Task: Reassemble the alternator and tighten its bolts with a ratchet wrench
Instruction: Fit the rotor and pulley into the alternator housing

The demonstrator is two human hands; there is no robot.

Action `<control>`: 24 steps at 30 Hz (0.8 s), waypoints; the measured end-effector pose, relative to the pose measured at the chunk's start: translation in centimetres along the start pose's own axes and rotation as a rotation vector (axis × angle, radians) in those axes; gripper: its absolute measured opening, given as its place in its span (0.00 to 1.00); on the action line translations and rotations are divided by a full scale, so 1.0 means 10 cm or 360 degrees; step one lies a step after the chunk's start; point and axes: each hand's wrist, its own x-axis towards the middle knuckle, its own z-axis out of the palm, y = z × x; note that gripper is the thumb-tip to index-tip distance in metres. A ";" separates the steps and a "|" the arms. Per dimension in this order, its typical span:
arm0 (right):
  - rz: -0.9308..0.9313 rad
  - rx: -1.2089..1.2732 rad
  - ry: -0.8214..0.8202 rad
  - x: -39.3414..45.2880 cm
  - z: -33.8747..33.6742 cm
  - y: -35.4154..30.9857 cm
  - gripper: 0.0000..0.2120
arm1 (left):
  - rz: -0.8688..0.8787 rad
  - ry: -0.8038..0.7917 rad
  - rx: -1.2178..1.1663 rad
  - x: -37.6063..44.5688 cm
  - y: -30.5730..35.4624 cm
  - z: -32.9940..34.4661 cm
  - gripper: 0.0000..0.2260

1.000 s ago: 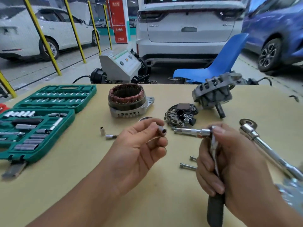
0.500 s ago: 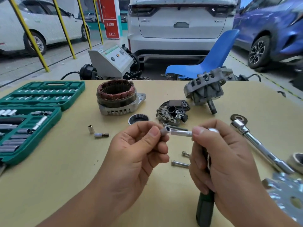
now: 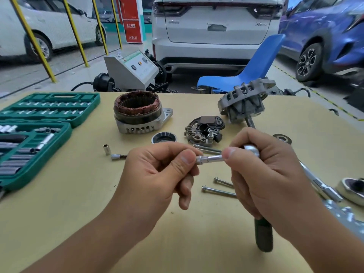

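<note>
Both hands meet above the bolts (image 3: 218,191): left hand (image 3: 157,174) pinching a socket (image 3: 199,159) onto the extension (image 3: 213,159) of the right hand (image 3: 271,174)'s gripped ratchet (image 3: 263,236), where misalignment could drop it.

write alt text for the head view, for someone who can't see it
The left hand fits a small socket onto the extension of a ratchet wrench gripped by the right hand, above a table strewn with alternator parts.

We see a green socket case (image 3: 59,123) at the tan table's (image 3: 78,213) left edge, copper windings on the stator (image 3: 137,107), a blue chair (image 3: 246,75) beyond the far edge.
</note>
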 end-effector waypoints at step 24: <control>-0.0847 -0.0979 -0.0119 -0.02 -0.06 -0.11 0.10 | -0.0655 -0.0174 -0.0571 -0.07 0.11 -0.03 0.06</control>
